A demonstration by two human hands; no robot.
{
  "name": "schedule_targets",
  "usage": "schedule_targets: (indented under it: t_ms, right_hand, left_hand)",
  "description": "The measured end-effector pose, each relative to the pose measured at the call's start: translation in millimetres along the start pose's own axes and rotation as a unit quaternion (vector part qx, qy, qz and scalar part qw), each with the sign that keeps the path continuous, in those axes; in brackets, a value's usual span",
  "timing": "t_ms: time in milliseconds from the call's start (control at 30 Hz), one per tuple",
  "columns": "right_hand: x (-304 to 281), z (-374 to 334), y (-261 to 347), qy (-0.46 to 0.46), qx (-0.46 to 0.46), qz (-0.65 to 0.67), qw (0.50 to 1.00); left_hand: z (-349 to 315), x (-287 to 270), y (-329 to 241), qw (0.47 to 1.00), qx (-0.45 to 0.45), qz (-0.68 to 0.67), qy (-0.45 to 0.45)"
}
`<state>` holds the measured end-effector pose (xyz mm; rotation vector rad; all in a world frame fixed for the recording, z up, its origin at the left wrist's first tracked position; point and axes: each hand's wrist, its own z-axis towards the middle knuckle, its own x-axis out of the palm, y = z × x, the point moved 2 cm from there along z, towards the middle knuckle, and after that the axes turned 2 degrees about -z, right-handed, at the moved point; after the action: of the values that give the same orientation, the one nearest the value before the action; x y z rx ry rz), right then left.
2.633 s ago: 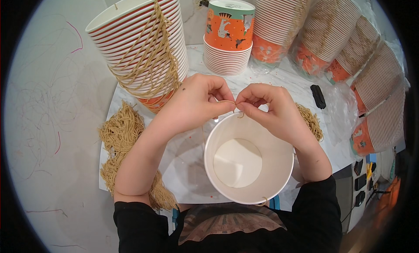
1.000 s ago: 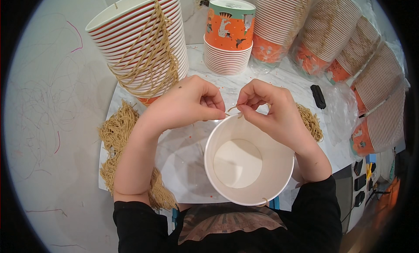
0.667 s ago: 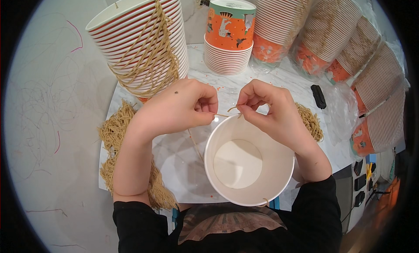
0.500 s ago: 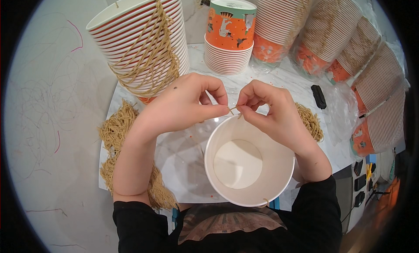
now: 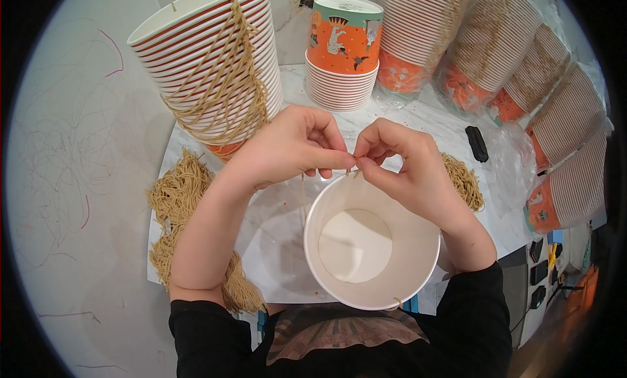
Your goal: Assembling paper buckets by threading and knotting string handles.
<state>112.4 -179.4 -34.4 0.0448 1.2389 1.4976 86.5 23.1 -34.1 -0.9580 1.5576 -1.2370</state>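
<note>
A white paper bucket (image 5: 356, 244) stands before me with its mouth up. At its far rim my left hand (image 5: 305, 144) and my right hand (image 5: 400, 157) meet, fingertips nearly touching, each pinching thin tan cord. A length of the cord (image 5: 303, 195) hangs from my left hand down the bucket's left side. Short bits of cord show at the far rim below my fingertips; whether they are knotted is too small to tell. Another small cord loop (image 5: 396, 303) sits on the near rim.
A tall stack of buckets (image 5: 209, 78) draped with cords rises at the far left. Behind stands a shorter stack (image 5: 343, 84) with an orange upturned bucket on top. Bagged stacks (image 5: 490, 45) line the right. Cord bundles (image 5: 176, 189) lie left and right; a black object (image 5: 477, 144) lies beyond.
My left hand has moved slightly right, bringing its fingertips up against my right hand's. The short stretch of cord between them has closed up, and a hanging length shows more on the left.
</note>
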Motion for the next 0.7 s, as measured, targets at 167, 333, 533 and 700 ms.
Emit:
schedule_targets:
  t_ms: [167, 333, 533, 700]
  right_hand:
    - [1.2, 0.0, -0.9, -0.002, -0.001, 0.002, 1.0]
    - [0.9, -0.2, 0.2, -0.005, -0.003, 0.0, 1.0]
    - [1.6, -0.4, 1.7, -0.002, -0.01, 0.006, 1.0]
    - [2.2, -0.5, 1.4, -0.001, -0.021, 0.012, 1.0]
  left_hand:
    - [3.6, -1.9, 5.6, 0.999, -0.003, -0.032, 0.011]
    - [3.7, -1.7, 5.7, 0.999, -0.009, -0.029, 0.018]
    - [5.5, 0.3, 10.0, 0.999, -0.008, -0.038, 0.038]
    - [6.9, 1.8, 15.9, 0.997, 0.005, -0.051, 0.048]
